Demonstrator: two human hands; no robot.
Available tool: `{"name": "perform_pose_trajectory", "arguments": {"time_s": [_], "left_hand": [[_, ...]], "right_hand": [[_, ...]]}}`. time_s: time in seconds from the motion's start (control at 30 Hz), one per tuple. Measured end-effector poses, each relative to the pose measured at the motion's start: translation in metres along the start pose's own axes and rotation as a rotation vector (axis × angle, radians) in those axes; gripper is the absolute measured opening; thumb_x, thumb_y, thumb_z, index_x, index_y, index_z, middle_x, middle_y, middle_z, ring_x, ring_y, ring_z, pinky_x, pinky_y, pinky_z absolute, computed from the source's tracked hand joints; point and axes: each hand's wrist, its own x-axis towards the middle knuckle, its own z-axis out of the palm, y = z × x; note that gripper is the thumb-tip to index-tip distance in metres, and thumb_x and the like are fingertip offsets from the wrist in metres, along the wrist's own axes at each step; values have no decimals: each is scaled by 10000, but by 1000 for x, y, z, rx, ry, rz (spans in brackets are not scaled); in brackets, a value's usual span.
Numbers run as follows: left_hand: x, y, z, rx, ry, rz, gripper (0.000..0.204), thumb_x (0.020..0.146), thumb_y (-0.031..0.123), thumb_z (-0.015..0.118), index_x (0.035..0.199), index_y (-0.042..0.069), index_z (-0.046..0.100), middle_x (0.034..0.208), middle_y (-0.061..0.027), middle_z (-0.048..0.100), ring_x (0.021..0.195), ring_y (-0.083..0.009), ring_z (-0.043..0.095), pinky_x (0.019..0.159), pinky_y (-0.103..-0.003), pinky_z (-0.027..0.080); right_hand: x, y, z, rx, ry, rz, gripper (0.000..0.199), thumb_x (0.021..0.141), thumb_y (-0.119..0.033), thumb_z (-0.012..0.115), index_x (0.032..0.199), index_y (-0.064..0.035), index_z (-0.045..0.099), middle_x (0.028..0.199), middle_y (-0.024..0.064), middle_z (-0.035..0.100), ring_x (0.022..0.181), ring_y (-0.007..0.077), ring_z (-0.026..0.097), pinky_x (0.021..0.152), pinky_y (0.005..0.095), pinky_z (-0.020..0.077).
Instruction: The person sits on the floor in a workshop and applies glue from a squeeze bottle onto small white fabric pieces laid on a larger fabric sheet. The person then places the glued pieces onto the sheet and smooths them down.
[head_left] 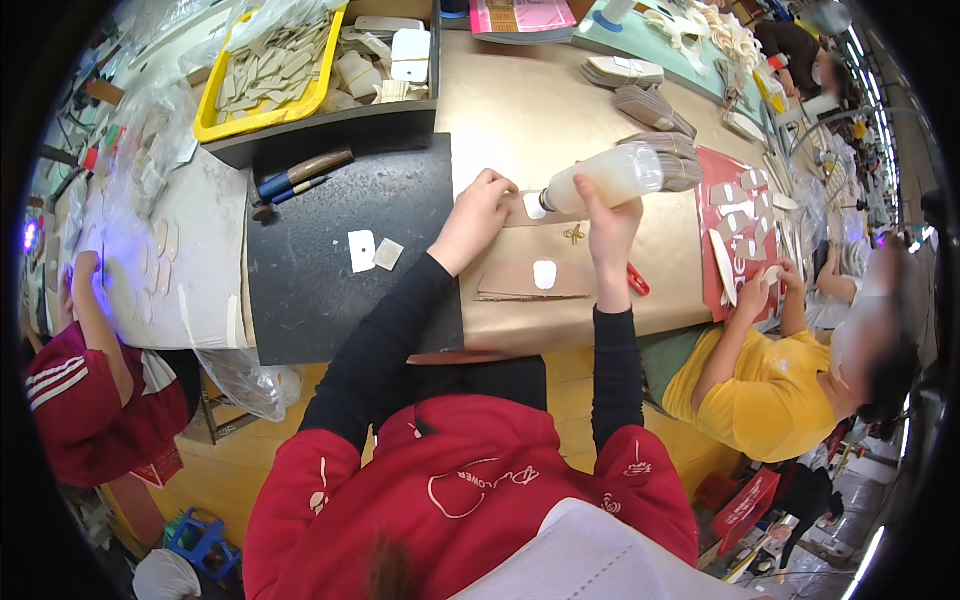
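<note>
1. Workpiece location: a brown strip [517, 214] lies on the bench [500, 95], to the right of the black mat's [340, 310] right edge and farther from the front edge than the loose stack [507, 284].
2. Left hand [476, 216]: fingers lie together at the strip's left end. Whether they pinch it or only press on it cannot be told.
3. Right hand [609, 222]: clamped around a translucent bottle [612, 177], tilted with its nozzle end to the left, at the white patch [534, 207] on the strip. Nozzle contact and any liquid on the surface cannot be confirmed.
4. Completed, as judged: the strip is laid out with a patch in place. The stack near the front edge carries a white piece [545, 274] on top; whether it is fixed cannot be told.
5. Outstanding, as judged: work on this strip is unfinished while the bottle is at the patch. The lower layers of the stack appear unprocessed, though their faces are hidden.
6. Status unknown: the banded bundles [657, 150] toward the bench's far right corner may be finished or waiting.
</note>
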Motion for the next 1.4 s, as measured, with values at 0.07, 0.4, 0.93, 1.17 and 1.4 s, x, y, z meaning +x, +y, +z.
{"name": "perform_pose_trajectory", "arguments": {"time_s": [0.07, 0.4, 0.93, 1.17, 1.4], "left_hand": [[0, 2, -1, -25, 7, -24, 167, 826, 8, 652, 992, -9, 645, 1057, -153, 599, 966, -340, 632, 856, -388, 519], [-1, -3, 4, -32, 70, -31, 94, 798, -16, 660, 882, -45, 628, 992, -158, 594, 905, -328, 627, 820, -384, 520], [-1, -6, 7, -25, 65, -48, 90, 800, 3, 666, 882, -30, 648, 990, -152, 600, 913, -325, 631, 822, -383, 521], [-1, -6, 6, -24, 61, -54, 93, 794, -1, 673, 879, -29, 649, 991, -149, 601, 914, -323, 632, 824, -382, 523], [-1, -4, 5, -25, 68, -33, 99, 791, -3, 675, 882, -27, 646, 987, -150, 600, 917, -326, 631, 831, -386, 521]], "right_hand": [[1, 9, 10, -81, -11, 24, 277, 837, -158, 807, 992, 36, 682, 917, 88, 725, 820, 156, 676, 748, 292, 526], [-17, 23, 23, -214, -97, -6, 294, 837, -107, 801, 1038, 46, 651, 974, 95, 701, 862, 150, 655, 805, 292, 517], [-15, 26, 27, -198, -18, -69, 307, 808, -111, 826, 1007, 71, 679, 927, 119, 732, 835, 166, 687, 783, 309, 536], [-8, 27, 17, -233, 23, -91, 298, 827, -99, 810, 1027, 55, 651, 966, 82, 697, 866, 144, 648, 793, 292, 516], [-14, 30, 20, -216, -77, -37, 278, 825, -99, 811, 1011, 54, 671, 928, 87, 718, 827, 143, 666, 762, 289, 526]]}}
